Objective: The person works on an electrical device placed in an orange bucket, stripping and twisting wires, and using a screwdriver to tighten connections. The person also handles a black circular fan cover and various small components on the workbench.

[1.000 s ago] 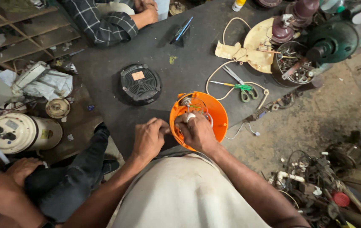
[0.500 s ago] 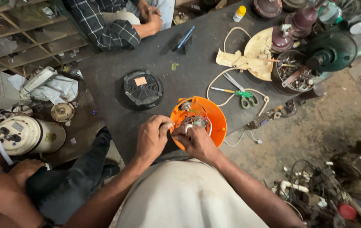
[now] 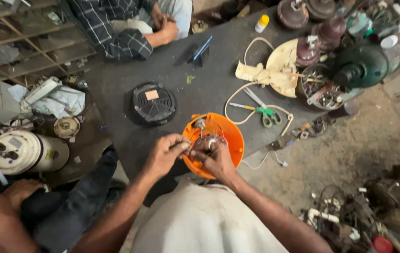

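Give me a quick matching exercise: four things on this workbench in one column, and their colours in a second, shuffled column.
Things:
1. bowl-shaped housing under both hands
2. round vented cover
3. scissors, by the handles
4. small bottle, by the cap

Colours:
A. green
B. yellow
C. orange
D. black

Pairs: 1-C, 2-D, 3-A, 4-B
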### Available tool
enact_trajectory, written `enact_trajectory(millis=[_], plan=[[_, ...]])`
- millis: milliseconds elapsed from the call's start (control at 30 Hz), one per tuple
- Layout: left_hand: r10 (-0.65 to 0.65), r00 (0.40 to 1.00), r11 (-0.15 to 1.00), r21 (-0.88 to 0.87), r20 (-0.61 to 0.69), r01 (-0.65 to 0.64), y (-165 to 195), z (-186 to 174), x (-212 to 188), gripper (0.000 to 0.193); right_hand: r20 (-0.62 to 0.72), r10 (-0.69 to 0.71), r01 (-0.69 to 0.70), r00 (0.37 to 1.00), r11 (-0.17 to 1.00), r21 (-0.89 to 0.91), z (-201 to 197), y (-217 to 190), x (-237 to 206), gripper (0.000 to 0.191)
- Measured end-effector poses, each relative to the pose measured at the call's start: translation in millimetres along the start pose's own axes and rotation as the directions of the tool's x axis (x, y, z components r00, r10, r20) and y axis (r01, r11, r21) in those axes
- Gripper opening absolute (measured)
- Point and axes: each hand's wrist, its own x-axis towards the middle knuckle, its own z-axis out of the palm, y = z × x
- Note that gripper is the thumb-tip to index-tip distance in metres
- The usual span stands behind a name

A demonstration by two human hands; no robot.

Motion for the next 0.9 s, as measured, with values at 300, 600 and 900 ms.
enact_trajectory(millis=[300,600,900], plan=[[0.159,0.907,0.984,0.138,-0.391,-0.113,-8.1,43.1,-10.7,0.017,0.106,0.119,-0.135,0.987,0.978,0.158,-11.5,15.7,11.5,0.016],[0.488,0.672,0.783,0.620,-0.556,-0.056,-16.8,75.1,22.4,0.017,0.132,-0.003,0.021,0.991,0.991,-0.130,-87.1,-8.3,42.6,0.023],[0.485,0.657,0.638,0.747,-0.577,0.185,-21.8,93.2,41.9,0.020,0.185,-0.092,0.119,0.979,0.982,-0.145,-103.5,-1.9,114.8,0.024]])
